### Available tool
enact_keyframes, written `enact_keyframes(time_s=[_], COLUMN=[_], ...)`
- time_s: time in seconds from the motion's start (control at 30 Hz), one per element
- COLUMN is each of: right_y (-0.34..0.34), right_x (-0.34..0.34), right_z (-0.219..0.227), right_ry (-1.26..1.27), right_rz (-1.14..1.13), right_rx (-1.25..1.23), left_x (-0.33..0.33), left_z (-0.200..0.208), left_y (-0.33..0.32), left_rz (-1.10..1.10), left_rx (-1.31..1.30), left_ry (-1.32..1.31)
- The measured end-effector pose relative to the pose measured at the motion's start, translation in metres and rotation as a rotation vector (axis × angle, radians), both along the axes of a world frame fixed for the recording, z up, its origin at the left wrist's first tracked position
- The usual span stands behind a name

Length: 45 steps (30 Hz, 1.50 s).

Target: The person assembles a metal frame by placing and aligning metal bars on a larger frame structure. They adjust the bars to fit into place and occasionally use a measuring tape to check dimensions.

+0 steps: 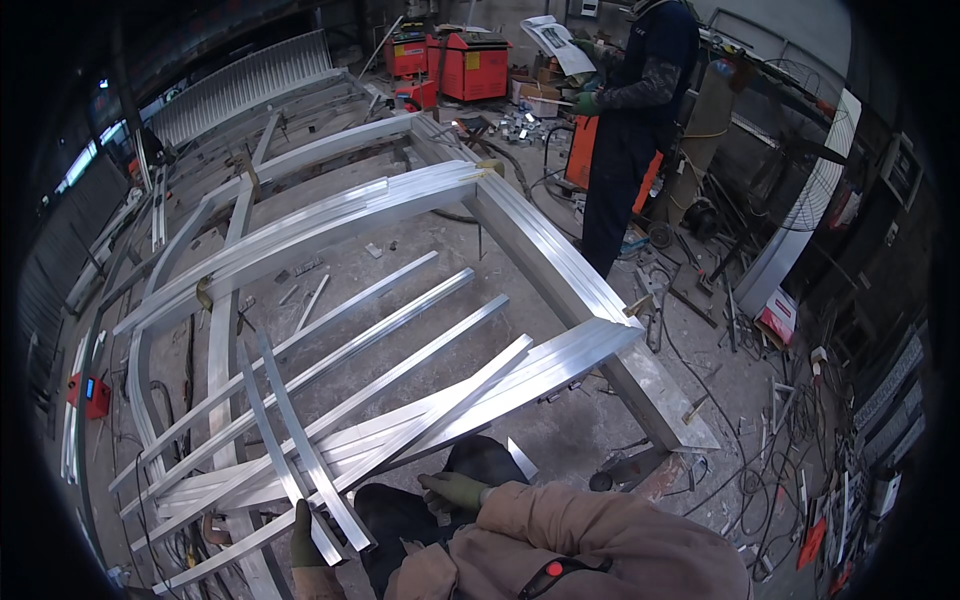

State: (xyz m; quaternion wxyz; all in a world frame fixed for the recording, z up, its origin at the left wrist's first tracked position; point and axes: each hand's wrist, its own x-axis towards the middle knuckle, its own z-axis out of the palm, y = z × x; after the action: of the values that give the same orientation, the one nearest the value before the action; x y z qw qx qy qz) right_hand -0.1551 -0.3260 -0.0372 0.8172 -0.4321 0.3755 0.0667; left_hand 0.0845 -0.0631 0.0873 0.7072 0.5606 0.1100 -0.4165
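My left hand (303,540), in a dark green glove, is at the near end of a short silver metal bar (275,435). Its thumb lies along the bar's left side; the other fingers are mostly hidden. A second short bar (305,450) runs beside it, and both lie across several longer bars (370,345). Over my knee hovers or rests my right hand (457,490), gloved in green, its fingers loosely apart and nothing visible in them. Wide ribbed metal profiles (560,355) lie just beyond my knees on a large metal frame (545,270).
A person (640,130) in dark overalls stands at the far right with a paper sheet (557,45). Red machines (468,65) stand at the back. Cables (770,500) and scrap litter the right floor. A corrugated panel (245,88) leans at far left.
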Motion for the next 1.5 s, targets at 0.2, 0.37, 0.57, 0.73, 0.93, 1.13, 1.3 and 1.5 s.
enact_keyframes(time_s=[0.2,0.37,0.57,0.73,0.93,1.13,1.3,1.5], right_y=[-0.002,-0.002,-0.001,-0.002,-0.008,0.001,-0.001,0.001], right_x=[-0.001,-0.001,0.0,-0.004,0.004,-0.001,0.0,0.004], right_z=[-0.005,0.001,0.0,-0.005,-0.051,-0.017,0.01,0.025], right_ry=[-0.003,0.011,0.0,-0.006,-0.104,-0.029,0.003,0.026], right_rz=[0.025,0.041,0.049,0.012,0.102,-0.044,-0.012,-0.014], right_rx=[-0.033,-0.032,-0.036,-0.035,-0.026,0.001,0.003,0.007], left_x=[0.003,0.012,0.015,0.007,0.018,0.014,0.009,0.011], left_z=[0.0,-0.016,-0.02,-0.01,-0.035,-0.011,0.004,-0.005], left_y=[0.003,0.01,0.015,0.0,0.018,0.01,0.013,0.011], left_rz=[-0.031,-0.029,-0.061,-0.037,0.022,-0.001,-0.001,-0.005], left_rx=[0.002,-0.004,-0.038,-0.018,-0.277,-0.062,-0.058,-0.068], left_ry=[-0.013,0.024,0.018,0.009,0.162,0.092,0.112,0.079])
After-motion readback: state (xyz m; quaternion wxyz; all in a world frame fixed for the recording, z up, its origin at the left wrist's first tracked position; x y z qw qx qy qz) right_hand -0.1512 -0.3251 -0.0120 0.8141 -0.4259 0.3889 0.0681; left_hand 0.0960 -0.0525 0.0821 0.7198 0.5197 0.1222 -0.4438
